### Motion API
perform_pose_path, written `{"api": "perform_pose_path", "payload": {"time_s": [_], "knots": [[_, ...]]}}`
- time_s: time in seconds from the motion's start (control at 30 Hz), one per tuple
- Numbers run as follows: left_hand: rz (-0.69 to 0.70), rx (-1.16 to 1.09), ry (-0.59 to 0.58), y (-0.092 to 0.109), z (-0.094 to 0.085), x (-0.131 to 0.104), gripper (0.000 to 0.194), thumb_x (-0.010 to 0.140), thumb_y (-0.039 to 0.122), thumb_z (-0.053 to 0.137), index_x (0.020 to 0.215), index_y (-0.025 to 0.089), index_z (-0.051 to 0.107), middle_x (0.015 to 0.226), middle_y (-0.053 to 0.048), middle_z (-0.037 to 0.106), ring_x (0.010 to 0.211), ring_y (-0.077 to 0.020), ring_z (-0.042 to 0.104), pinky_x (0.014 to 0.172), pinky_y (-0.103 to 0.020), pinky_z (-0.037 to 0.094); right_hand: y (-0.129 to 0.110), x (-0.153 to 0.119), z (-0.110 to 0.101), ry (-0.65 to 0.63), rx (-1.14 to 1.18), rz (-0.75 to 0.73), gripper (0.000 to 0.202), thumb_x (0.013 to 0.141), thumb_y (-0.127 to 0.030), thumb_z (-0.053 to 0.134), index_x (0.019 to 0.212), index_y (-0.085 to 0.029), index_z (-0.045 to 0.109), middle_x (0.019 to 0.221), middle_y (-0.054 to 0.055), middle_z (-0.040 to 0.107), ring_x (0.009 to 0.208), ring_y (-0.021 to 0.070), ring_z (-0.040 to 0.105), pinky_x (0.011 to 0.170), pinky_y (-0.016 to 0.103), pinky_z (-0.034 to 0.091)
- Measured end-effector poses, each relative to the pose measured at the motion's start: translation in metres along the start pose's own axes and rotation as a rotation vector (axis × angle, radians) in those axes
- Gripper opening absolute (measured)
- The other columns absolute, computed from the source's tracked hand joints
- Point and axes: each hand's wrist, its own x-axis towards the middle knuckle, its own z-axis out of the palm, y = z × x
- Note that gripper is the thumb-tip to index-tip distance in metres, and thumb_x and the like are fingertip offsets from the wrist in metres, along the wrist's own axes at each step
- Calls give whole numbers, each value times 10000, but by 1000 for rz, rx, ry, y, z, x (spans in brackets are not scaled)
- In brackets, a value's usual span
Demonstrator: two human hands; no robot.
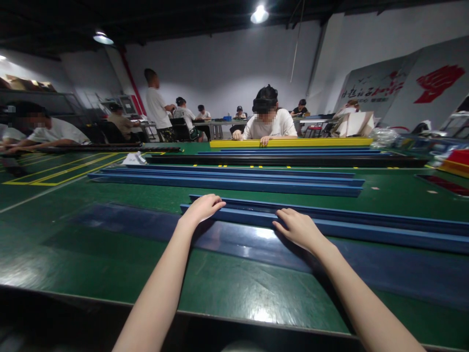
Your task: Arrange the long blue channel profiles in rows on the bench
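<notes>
Head view: the left hand (205, 206) is on the near blue rail (245, 215), close to its left end, grip closed over the near edge; its thumb is hard to make out. The right hand (298, 227) is farther along the same rail, well apart from the left, grip pinching that edge, fingertips on top, thumb on the front face. The near blue rail lies lengthwise across the green desk (120, 266), running out of frame at right. A glossy dark blue strip (238, 246) lies flat on the desk just this side of it, partly under the forearms.

Beyond the hands: a group of blue rails (234, 184) lies side by side, then a long black rail (293, 161), thinner blue rails behind that, and a yellow rail (315, 143) toward the far edge. A co-worker in a white shirt (271, 124) faces across, one hand touching the yellow rail. A small white object (134, 158) sits by the black rail's left end. Yellow lines mark the desk at left; a dark red flat piece (444, 185) lies at right. More people sit in back, one stands; a red fist (439, 82) shows on the wall panel.
</notes>
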Motion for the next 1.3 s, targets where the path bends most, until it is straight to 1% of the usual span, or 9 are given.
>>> {"api": "perform_pose_path", "payload": {"time_s": [0.13,0.27,0.37,0.53,0.7,0.87,1.03,1.17,1.3], "knots": [[57,18,-4,14,-1,0,376,886,418,347,908,185,640,941,-58,643,895,-179,578,777,-247,406,0,0,0,28,28,-19,264,881,-316,371,959,-161,569,1037,102,600,946,205,548,747,279,405],[130,48,-6,31,2,1,381,876,463,372,894,193,640,937,-50,633,920,-178,560,801,-247,395,0,-1,0,54,69,-36,256,874,-301,389,999,-162,563,1101,108,577,997,200,517,806,285,393],[154,84,-11,44,6,1,388,860,492,395,910,192,636,967,-52,630,932,-187,557,805,-259,392,0,-1,0,63,80,-38,258,872,-302,394,1009,-163,562,1093,103,582,1010,200,511,814,282,386],[197,150,-46,68,13,3,396,837,515,430,962,187,613,1029,-63,620,986,-207,551,816,-272,389,0,-3,-3,22,54,-7,264,877,-311,382,1007,-168,564,1012,96,618,941,199,552,758,270,385],[241,152,-76,93,19,7,381,838,506,434,894,169,602,927,-66,632,895,-205,582,736,-268,411,3,-6,-9,-20,45,33,252,885,-321,369,969,-186,565,949,78,645,883,194,586,673,255,373],[267,161,-64,105,26,16,346,816,501,477,832,172,583,867,-62,637,838,-211,598,680,-272,416,9,-7,-13,-38,84,72,245,882,-343,379,936,-198,568,942,70,655,885,198,599,642,251,361],[304,160,-90,120,27,25,308,804,479,512,822,180,583,873,-57,644,840,-212,607,663,-273,419,25,-16,-16,-61,105,131,218,860,-337,424,967,-208,563,968,63,653,888,202,603,640,251,364],[326,166,-90,142,26,32,276,787,458,547,813,185,582,868,-55,645,829,-214,610,650,-277,417,48,-31,-18,-89,82,169,181,844,-317,449,907,-212,583,951,58,656,895,198,598,631,239,358],[361,145,-94,168,30,43,236,782,432,560,797,197,581,856,-36,645,808,-202,614,611,-266,409,69,-49,-18,-73,66,216,183,848,-302,443,903,-203,587,944,66,653,894,196,594,637,237,359]]}}
